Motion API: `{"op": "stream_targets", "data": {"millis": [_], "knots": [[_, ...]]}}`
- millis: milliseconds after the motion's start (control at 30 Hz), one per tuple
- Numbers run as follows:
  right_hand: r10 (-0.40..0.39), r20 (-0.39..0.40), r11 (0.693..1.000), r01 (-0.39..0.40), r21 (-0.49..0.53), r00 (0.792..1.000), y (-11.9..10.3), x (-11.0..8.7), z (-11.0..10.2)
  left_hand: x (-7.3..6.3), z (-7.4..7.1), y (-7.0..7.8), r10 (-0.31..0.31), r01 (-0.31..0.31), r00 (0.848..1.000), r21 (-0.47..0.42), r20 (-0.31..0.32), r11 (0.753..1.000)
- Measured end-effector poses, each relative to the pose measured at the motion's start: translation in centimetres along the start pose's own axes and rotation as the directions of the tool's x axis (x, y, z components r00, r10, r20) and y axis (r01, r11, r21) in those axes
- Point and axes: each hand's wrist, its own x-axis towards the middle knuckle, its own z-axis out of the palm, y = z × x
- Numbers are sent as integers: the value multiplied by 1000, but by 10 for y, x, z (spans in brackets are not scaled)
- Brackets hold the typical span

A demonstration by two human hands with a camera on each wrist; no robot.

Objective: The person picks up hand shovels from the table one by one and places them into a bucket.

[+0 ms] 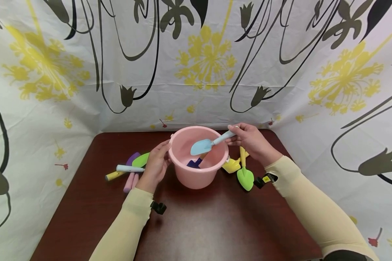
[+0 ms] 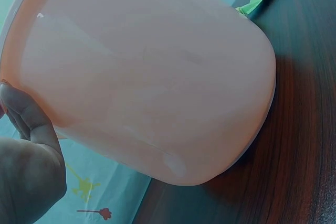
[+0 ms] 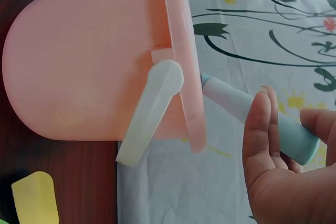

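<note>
A pink bucket (image 1: 196,178) stands upright on the table, with a dark blue piece (image 1: 194,164) and another pinkish piece inside it. My left hand (image 1: 157,163) grips the bucket's left rim; the left wrist view shows the fingers (image 2: 30,111) at that rim. Over the bucket's mouth is a light blue toy shovel (image 1: 201,147), tilted with its blade lower. My right hand (image 1: 253,143) pinches the handle of this shovel between thumb and fingers, beside the right rim. The bucket's white carrying handle (image 3: 148,115) hangs down its side in the right wrist view.
Left of the bucket lie several toy tools, among them a green blade (image 1: 141,160), a pale blue handle (image 1: 129,168) and pink handles (image 1: 129,183). On the right are a green shovel (image 1: 245,178) and a yellow toy (image 1: 232,165). A patterned curtain (image 1: 196,105) borders the table.
</note>
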Motion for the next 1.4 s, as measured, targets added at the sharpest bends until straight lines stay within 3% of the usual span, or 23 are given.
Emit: {"op": "stream_targets", "data": {"millis": [400, 867, 1133, 1400], "knots": [[67, 67, 993, -61, -98, 995, -13, 14, 13, -1, -2, 1, 6, -6, 1000, -24, 8, 1000], [144, 209, 967, -93, -237, 967, -21, 34, 44, 0, -3, -1, 9, -9, 1000, -23, 16, 1000], [208, 288, 913, -80, -400, 935, -30, 45, 59, 0, -2, -1, 6, -6, 1000, -24, 12, 1000], [234, 379, 842, 8, -539, 895, -35, 64, 69, 1, -2, -1, 8, -8, 1000, -38, 3, 999]]}}
